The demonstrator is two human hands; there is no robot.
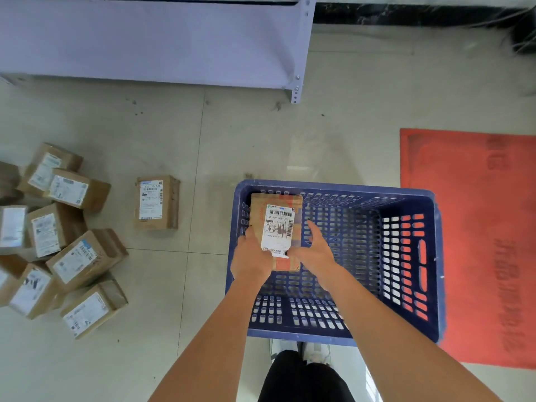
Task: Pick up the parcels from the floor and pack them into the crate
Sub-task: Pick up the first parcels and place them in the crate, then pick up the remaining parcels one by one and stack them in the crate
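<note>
A blue slotted plastic crate point(406, 195) stands on the tiled floor in front of me. Inside its far left corner is a brown cardboard parcel point(278, 227) with a white shipping label facing up. My left hand point(251, 256) grips the parcel's near left edge. My right hand point(314, 248) lies against its right side with the fingers straight and spread. Apart from that parcel, only the crate's slotted floor shows. One parcel point(156, 202) lies alone on the floor left of the crate. Several more parcels point(58, 236) lie piled at the far left.
A red doormat point(478, 227) lies right of the crate. A grey metal shelf unit point(162, 42) stands at the back, its post foot point(294, 94) behind the crate. My shoes point(301, 349) and dark trousers are right below the crate's near rim.
</note>
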